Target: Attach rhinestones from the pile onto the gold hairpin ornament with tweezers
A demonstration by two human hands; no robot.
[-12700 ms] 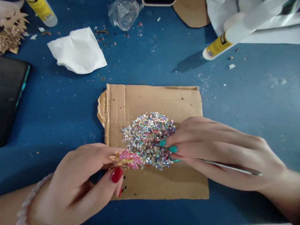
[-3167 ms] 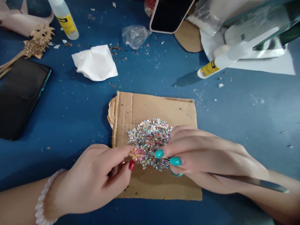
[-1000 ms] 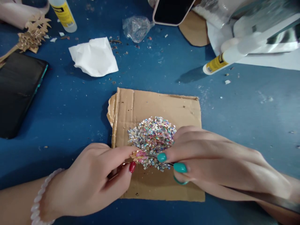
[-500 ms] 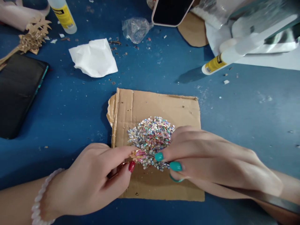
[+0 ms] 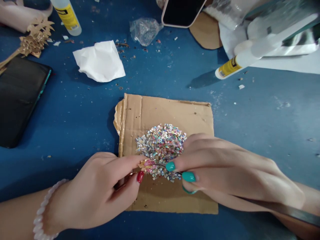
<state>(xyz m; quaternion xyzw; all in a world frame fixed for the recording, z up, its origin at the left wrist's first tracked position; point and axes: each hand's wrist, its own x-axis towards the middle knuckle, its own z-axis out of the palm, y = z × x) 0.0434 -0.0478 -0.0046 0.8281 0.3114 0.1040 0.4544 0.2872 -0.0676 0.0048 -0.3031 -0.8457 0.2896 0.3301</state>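
Note:
Between thumb and forefinger, my left hand (image 5: 105,186) pinches a small ornament (image 5: 147,165) with a pink and gold, glittery surface; most of it is hidden by the fingers. My right hand (image 5: 232,170) is closed round metal tweezers (image 5: 285,208), whose shank runs back under the palm. Their thin curved tips reach the ornament's right side; whether they hold a flake there is too small to tell. Below both hands, a heap of shiny multicoloured flakes (image 5: 161,140) lies on a cardboard piece (image 5: 175,203).
A white crumpled paper (image 5: 101,61), a clear plastic bag (image 5: 145,31) and a phone (image 5: 183,11) lie beyond the cardboard. Yellow-labelled glue bottles (image 5: 68,18) stand at back left and right. A dark phone (image 5: 21,100) and a gold leafy ornament (image 5: 35,38) lie left.
Almost nothing differs. My right hand and the tweezers have shifted very slightly to the right; my left hand keeps its pinch on the ornament.

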